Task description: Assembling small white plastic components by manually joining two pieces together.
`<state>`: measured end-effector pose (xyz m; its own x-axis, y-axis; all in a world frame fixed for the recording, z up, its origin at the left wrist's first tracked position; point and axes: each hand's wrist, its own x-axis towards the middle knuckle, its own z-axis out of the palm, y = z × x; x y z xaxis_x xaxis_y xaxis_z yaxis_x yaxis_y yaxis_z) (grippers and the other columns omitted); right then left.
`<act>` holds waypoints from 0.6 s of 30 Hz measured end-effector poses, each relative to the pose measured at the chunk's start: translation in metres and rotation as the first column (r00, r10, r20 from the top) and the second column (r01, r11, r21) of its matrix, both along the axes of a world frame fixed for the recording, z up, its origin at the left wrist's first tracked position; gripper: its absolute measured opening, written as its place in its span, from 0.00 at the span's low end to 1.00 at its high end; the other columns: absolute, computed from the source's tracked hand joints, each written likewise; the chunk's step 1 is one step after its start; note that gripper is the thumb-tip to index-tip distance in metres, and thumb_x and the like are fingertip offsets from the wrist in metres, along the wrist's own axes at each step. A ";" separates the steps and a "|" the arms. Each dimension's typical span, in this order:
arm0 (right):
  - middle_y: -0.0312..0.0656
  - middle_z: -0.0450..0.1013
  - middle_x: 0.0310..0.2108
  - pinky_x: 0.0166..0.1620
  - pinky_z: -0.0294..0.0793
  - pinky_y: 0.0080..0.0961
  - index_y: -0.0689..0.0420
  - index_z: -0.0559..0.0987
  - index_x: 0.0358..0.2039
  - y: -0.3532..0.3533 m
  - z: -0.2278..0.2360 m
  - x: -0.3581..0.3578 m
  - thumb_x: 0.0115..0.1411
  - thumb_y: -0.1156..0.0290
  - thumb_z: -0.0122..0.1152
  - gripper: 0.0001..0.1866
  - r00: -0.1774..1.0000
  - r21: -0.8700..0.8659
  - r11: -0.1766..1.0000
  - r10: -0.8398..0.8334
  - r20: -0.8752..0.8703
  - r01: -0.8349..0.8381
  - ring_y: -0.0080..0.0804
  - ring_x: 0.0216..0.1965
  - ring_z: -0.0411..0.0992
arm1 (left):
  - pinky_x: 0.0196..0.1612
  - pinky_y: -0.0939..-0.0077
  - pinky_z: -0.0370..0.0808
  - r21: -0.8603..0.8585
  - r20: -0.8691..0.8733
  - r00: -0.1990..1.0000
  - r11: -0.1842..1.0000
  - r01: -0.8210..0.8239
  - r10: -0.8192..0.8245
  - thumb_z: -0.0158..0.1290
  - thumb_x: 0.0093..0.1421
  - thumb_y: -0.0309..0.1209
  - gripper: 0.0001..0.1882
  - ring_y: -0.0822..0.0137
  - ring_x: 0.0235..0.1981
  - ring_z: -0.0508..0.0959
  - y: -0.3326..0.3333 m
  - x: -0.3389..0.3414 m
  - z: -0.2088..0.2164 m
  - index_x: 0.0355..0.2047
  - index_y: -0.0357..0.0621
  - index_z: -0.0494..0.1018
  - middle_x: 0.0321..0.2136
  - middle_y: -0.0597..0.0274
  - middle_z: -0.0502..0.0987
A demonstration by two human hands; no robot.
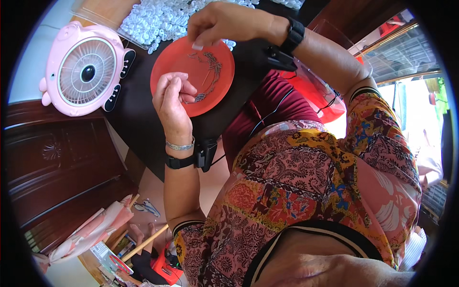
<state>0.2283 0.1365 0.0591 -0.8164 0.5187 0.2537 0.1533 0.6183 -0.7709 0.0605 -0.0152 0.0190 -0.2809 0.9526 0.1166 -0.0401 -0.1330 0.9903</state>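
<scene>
A round orange-red plate (165,62) lies on the dark table, with a curved line of small thin grey metal pieces (213,71) on it. Above the plate's far side, my right hand (229,24) pinches a small white plastic piece (197,46) between thumb and fingers. My left hand (173,103) is over the plate's near left edge, its fingers curled in with the thumb against them. Some grey pieces lie right beside its fingertips; whatever it pinches is too small to make out. Beyond the plate spreads a heap of small white clear-looking plastic pieces (158,21).
A pink animal-shaped fan (86,71) stands left of the plate. The dark table (138,105) ends near my left forearm. Black straps with small devices sit on both wrists, and a cable (272,112) runs across my lap. A red bag (325,103) is at the right.
</scene>
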 end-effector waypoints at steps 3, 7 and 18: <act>0.38 0.75 0.25 0.33 0.72 0.21 0.64 0.77 0.33 -0.023 0.010 -0.016 0.55 0.72 0.61 0.08 0.992 0.071 0.990 0.125 0.003 -0.125 0.22 0.27 0.72 | 0.25 0.84 0.66 -0.014 0.011 0.999 0.999 0.033 -0.033 0.43 0.62 0.33 0.12 0.74 0.23 0.73 0.000 0.002 0.001 0.31 0.37 0.72 0.21 0.64 0.72; 0.39 0.75 0.24 0.33 0.72 0.22 0.64 0.77 0.32 -0.034 0.017 -0.026 0.55 0.73 0.61 0.08 0.988 0.119 0.981 0.151 0.021 -0.152 0.23 0.27 0.72 | 0.26 0.84 0.67 0.027 0.030 0.997 0.997 0.070 -0.071 0.43 0.62 0.34 0.12 0.73 0.24 0.73 0.001 0.001 0.000 0.30 0.37 0.71 0.22 0.63 0.73; 0.41 0.76 0.23 0.32 0.73 0.25 0.63 0.79 0.32 -0.032 0.029 -0.036 0.54 0.71 0.62 0.09 0.963 -0.149 0.951 0.270 -0.027 -0.271 0.28 0.27 0.74 | 0.26 0.80 0.69 0.150 0.164 0.981 0.985 0.081 -0.106 0.44 0.62 0.28 0.08 0.69 0.22 0.73 -0.001 -0.004 0.004 0.28 0.37 0.69 0.21 0.60 0.72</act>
